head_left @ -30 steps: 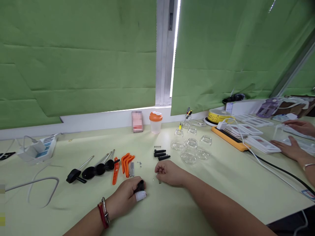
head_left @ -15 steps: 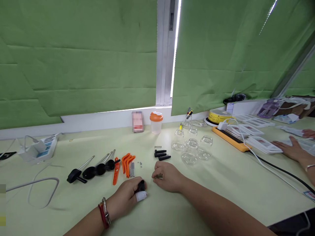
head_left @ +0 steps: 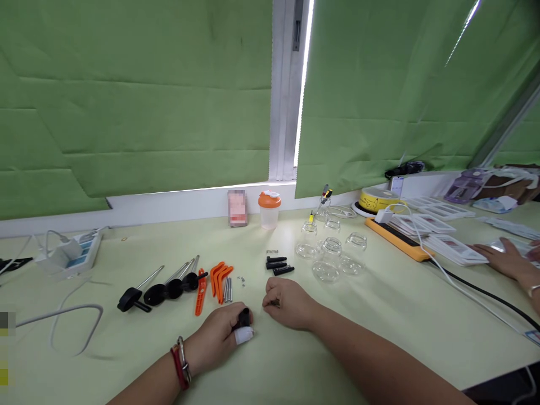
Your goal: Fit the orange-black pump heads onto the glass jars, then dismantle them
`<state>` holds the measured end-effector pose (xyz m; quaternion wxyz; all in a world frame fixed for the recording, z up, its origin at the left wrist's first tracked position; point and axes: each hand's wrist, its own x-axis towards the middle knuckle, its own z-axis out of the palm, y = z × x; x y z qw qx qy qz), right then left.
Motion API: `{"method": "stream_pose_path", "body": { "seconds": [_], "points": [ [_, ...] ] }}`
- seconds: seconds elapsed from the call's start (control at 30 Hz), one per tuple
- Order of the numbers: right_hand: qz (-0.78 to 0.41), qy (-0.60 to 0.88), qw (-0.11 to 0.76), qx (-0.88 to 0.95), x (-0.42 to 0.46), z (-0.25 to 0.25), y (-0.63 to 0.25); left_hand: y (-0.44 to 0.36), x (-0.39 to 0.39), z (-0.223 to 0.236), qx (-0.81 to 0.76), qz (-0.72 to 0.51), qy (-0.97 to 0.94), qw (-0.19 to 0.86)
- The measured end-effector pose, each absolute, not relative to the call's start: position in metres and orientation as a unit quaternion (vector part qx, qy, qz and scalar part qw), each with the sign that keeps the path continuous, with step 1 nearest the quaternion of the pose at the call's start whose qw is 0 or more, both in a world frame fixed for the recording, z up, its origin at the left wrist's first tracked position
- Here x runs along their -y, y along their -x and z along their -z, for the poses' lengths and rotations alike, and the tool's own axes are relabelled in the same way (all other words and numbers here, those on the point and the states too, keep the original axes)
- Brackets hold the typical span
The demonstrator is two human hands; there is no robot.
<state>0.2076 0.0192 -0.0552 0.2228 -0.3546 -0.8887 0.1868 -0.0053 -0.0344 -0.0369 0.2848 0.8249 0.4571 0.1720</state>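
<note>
My left hand (head_left: 215, 336), with a white wrap on its thumb, is closed around a small black hollow plastic part (head_left: 243, 318). Just to the right, my right hand (head_left: 291, 304) rests near the table with its fingers pinched together; whatever lies between them is too hidden to name. Beyond the hands lie black ribbed plastic pieces (head_left: 279, 265) and a spring (head_left: 272, 252). To the left are orange angled plastic pieces (head_left: 219, 278), metal pins (head_left: 228, 290), tiny metal bits (head_left: 241, 280), an orange flat strip (head_left: 201, 292) and black knobs with metal rods (head_left: 174, 288).
Clear glass jars (head_left: 327, 264) stand right of centre, before a orange-lidded shaker cup (head_left: 269, 211). An orange power strip (head_left: 396, 239) and white trays (head_left: 455, 250) lie further right, near another person's hand (head_left: 508, 261). White cables (head_left: 80, 307) cross the left side.
My hands keep nearly the same pose and grip. The whole view has shifted slightly, and the other person's hands at the right have moved a little.
</note>
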Motion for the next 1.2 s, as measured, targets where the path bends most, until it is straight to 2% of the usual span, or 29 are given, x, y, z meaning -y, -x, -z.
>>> {"method": "stream_pose_path", "body": {
  "seconds": [0.27,0.5,0.6,0.83,1.2],
  "points": [
    [-0.116,0.333,0.188,0.917,-0.017,0.051,-0.206,0.006,0.035,0.038,-0.452,-0.178,-0.826,0.285],
    [-0.111,0.329,0.196,0.917,-0.015,0.052,-0.203,0.006,0.035,0.038,-0.457,-0.174,-0.824,0.285],
    [-0.117,0.330,0.217,0.911,-0.014,0.050,-0.200,0.005,0.034,0.038,-0.455,-0.176,-0.827,0.281],
    [-0.212,0.307,0.361,0.855,0.001,0.034,-0.190,0.006,0.032,0.047,-0.457,-0.188,-0.824,0.277],
    [-0.268,0.275,0.352,0.854,0.005,0.034,-0.187,0.006,0.032,0.049,-0.449,-0.195,-0.825,0.283]
  ]
}}
